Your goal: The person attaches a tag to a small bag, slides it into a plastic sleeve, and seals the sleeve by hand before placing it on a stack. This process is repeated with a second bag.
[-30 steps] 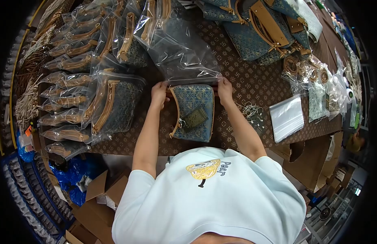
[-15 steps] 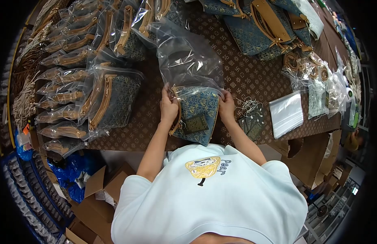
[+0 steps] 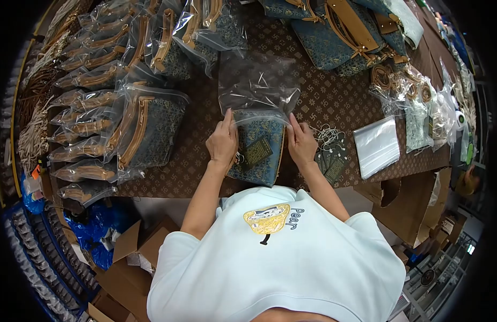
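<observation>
Blue tapered fabric pouch (image 3: 265, 133) lengthwise toward brown surface's (image 3: 337, 102) near edge; left hand (image 3: 221, 144), right hand (image 3: 303, 144) flank it, pinching clear plastic bag (image 3: 259, 86)!

Brown patterned tabletop (image 3: 197, 121): blue pouch (image 3: 262, 131), bagged pouches (image 3: 158, 131), handbags (image 3: 321, 48), tags (image 3: 335, 168).

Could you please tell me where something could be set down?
Bare brown tablecloth shows between the left hand and the bagged pouches, and between the blue handbags and white strings. The left side is crowded with those pouches.
</observation>
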Motion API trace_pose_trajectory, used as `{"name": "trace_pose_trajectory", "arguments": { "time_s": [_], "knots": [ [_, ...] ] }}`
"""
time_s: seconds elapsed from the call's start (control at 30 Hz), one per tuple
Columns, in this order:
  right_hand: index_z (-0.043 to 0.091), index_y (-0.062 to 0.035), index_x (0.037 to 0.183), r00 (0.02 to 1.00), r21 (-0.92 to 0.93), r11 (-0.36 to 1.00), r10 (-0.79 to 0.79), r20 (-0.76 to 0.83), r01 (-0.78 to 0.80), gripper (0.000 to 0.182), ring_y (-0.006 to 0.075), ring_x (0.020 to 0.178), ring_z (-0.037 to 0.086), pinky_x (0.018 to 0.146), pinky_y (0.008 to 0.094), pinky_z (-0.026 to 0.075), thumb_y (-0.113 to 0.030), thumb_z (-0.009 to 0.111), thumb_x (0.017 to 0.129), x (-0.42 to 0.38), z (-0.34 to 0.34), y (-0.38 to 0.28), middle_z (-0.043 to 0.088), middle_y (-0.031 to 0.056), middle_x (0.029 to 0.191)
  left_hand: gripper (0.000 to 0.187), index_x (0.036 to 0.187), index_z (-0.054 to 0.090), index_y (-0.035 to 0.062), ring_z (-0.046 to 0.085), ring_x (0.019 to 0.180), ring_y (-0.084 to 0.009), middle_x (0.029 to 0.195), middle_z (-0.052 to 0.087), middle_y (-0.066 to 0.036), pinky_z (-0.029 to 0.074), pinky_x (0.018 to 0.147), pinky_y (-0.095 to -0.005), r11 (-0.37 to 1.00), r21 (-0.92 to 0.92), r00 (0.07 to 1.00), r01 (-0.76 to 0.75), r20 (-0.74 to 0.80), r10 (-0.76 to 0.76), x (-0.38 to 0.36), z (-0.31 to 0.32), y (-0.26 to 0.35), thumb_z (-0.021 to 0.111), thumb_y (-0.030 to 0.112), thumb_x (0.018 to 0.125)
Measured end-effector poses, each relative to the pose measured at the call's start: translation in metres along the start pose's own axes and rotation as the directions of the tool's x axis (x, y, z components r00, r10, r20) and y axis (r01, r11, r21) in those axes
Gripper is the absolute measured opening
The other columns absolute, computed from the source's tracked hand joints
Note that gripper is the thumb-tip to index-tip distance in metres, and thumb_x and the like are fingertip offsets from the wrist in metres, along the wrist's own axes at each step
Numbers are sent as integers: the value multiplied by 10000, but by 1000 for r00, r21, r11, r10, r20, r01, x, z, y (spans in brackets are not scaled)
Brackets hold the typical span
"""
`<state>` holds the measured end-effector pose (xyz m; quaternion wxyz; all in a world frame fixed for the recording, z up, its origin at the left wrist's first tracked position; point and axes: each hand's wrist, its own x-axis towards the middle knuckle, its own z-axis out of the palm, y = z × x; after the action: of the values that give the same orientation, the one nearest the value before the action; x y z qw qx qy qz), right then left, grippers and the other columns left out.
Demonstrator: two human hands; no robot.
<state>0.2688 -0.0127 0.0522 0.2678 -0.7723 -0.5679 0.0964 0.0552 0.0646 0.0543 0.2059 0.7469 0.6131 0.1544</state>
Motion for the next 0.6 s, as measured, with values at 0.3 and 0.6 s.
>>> {"name": "trace_pose_trajectory", "arguments": {
  "time_s": [0.3,0.6],
  "knots": [
    [595,-160,1237,994,249,964,-107,32,95,368,250,815,595,677,323,498,-138,594,870,-65,-24,14,592,98,962,423,1319,517,140,615,764,-259,927,611,-73,510,635,-349,938,-308,980,-160,-163,114,-73,7,-25,566,132,899],
    [606,-156,1212,985,133,986,-114,129,97,351,268,794,601,622,359,498,-173,612,862,-95,-22,25,596,93,930,410,1322,505,129,602,823,-272,942,609,-91,506,721,-386,986,-143,992,-88,-107,73,-121,15,-48,547,140,914]
  ]
}}
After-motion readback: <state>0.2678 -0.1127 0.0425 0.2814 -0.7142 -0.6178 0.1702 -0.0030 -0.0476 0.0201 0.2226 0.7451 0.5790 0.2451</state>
